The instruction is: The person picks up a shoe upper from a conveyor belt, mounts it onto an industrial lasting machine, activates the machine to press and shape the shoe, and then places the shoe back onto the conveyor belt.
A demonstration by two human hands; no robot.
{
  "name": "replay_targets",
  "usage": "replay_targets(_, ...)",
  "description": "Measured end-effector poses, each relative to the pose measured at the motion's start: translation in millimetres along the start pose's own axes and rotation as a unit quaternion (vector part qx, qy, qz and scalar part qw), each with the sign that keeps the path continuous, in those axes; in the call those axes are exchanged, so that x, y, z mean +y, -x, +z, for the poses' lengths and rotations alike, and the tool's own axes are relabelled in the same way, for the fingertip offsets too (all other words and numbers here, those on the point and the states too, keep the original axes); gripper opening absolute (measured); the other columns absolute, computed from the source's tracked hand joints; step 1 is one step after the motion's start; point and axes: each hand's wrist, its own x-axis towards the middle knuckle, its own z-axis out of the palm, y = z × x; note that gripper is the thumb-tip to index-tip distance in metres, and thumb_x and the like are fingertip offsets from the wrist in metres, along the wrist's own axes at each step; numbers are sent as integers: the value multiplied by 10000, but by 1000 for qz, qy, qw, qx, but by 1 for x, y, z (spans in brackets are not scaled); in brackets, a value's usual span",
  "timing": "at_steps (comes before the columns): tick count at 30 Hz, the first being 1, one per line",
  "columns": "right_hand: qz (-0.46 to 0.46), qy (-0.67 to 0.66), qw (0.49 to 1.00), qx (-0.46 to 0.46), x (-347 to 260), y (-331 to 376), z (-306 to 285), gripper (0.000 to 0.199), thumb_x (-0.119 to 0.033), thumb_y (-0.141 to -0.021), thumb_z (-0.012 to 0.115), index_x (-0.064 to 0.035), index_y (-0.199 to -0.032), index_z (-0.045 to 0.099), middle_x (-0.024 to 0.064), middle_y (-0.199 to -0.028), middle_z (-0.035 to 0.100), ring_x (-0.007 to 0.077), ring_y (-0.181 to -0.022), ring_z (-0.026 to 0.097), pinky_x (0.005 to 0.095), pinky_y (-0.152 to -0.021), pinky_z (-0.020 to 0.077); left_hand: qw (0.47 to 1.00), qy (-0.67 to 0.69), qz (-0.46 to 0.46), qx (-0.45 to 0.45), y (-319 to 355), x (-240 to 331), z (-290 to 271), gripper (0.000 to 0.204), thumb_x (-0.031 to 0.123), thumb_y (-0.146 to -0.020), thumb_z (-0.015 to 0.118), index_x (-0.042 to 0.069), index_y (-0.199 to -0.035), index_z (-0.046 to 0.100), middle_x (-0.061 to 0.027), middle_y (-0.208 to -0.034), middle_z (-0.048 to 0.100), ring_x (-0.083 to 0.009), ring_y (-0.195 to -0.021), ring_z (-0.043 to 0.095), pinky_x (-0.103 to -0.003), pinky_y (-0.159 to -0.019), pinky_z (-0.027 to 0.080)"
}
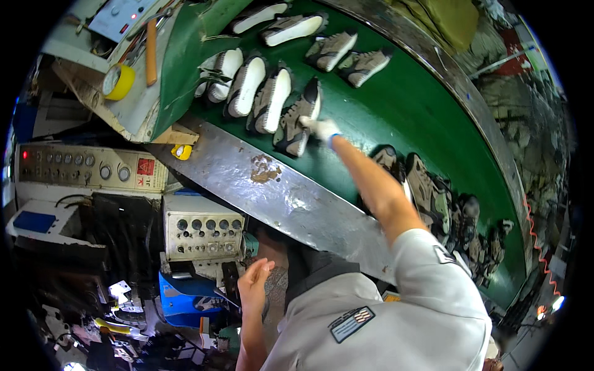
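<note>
My right hand (323, 128), in a whitish glove, reaches out over the green belt (396, 111). Its fingers are closed on the side of a grey-brown shoe (296, 127) with a black toe and a pale sole edge. Just left of that shoe, more shoes lie with their white soles showing, among them one white-soled shoe (272, 99). My left hand (252, 281) hangs low near a control box, bare, its fingers loosely bent and nothing visible in them.
A metal ledge (291, 198) runs along the belt's near side. More shoes (427, 188) stand under and beyond my right forearm. At left are a knobbed control box (204, 232), a yellow tape roll (119, 82), an orange-handled tool (151, 52) and a blue bin (185, 300).
</note>
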Motion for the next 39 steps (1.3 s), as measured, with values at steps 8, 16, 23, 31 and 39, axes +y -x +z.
replay_targets(8,-34,-424,896,-128,1,89,51,500,-108,-784,823,30,-1227,636,165,-1130,704,280,-957,698,430,-871,572,989,88,32,117,42,-9,-51,277,106,-997,618,-86,-1195,643,-180,-1066,730,-220,-996,709,-322,-867,566)
replay_targets(16,162,-628,537,-540,-18,364,84,793,-545,-889,687,-48,-1461,457,230,-1329,600,381,-1188,606,548,-1047,482,960,119,192,166,46,36,-137,387,221,-1003,634,-35,-1293,614,-121,-1133,716,-159,-1006,665,-282,-877,526)
replay_targets(23,-45,-182,825,-533,-106,472,210,474,-351,-943,679,-11,-1270,623,33,-1016,700,124,-835,660,270,-730,531,905,292,171,258,94,10,-224,309,255,-937,728,-1,-1106,693,-18,-894,690,-103,-749,641,-255,-672,521)
replay_targets(31,12,-201,765,-612,-128,574,325,378,-257,-972,656,23,-1227,646,83,-1104,702,156,-954,668,308,-859,539,766,455,200,408,139,-70,-308,390,41,-875,735,-73,-1231,626,-115,-1096,696,-177,-880,700,-294,-760,582)
replay_targets(39,-54,-195,762,-616,-146,607,410,384,-288,-991,652,33,-1203,666,75,-1085,709,146,-926,655,293,-832,527,702,463,290,457,142,-80,-363,529,-64,-821,692,-96,-1330,552,-184,-1212,662,-231,-1034,690,-295,-849,584)
